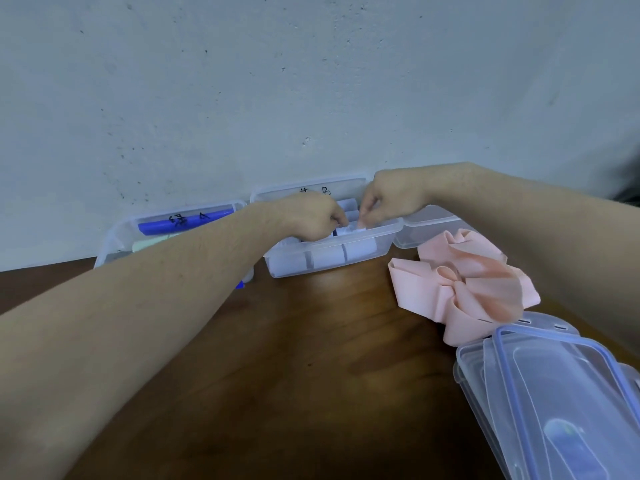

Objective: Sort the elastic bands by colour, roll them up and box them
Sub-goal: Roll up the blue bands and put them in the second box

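A clear plastic box [388, 237] stands against the wall and holds several rolled pale lilac bands [327, 259]. Both hands reach into it from above. My left hand [311, 220] has its fingers curled down onto a roll near the box's middle. My right hand [388, 202] pinches the same pale roll [353, 230] from the right side. To the left stands a second clear box [117, 237] with a blue roll [183, 223] and a pale green one inside. A loose heap of pink bands [464, 282] lies on the table at the right.
A third clear box [426, 226] sits behind the pink heap, under my right forearm. Stacked clear lids with blue seals [554, 393] lie at the front right. The brown wooden table [311, 358] ends at a pale wall.
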`<action>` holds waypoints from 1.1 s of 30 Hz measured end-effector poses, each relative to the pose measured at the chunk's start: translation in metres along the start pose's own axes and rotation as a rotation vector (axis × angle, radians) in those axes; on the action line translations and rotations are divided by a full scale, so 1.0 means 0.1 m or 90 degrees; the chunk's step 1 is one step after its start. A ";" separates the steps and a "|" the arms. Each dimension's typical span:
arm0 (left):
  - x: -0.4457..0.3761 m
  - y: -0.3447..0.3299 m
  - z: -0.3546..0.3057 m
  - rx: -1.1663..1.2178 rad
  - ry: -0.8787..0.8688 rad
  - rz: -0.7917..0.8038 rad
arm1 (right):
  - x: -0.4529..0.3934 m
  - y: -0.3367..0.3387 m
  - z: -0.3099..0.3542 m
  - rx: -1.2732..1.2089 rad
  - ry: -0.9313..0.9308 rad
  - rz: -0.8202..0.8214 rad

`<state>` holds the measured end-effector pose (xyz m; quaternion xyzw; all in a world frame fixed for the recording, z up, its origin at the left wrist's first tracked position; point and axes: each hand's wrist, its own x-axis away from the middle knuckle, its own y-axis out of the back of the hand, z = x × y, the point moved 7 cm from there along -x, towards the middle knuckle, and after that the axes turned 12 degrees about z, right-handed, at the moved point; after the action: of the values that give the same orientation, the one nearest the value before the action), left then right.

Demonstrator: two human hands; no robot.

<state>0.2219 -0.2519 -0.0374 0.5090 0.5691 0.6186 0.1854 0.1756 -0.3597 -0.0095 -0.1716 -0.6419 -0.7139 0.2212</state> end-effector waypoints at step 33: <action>0.84 -0.88 -1.43 0.428 -0.074 -0.219 | 1.51 -0.98 -0.03 -0.147 -0.008 -0.204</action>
<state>0.0360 -0.2326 -0.0574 0.4727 0.8060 0.3269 0.1413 -0.0039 -0.3696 -0.0127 -0.0956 -0.5764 -0.8076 0.0796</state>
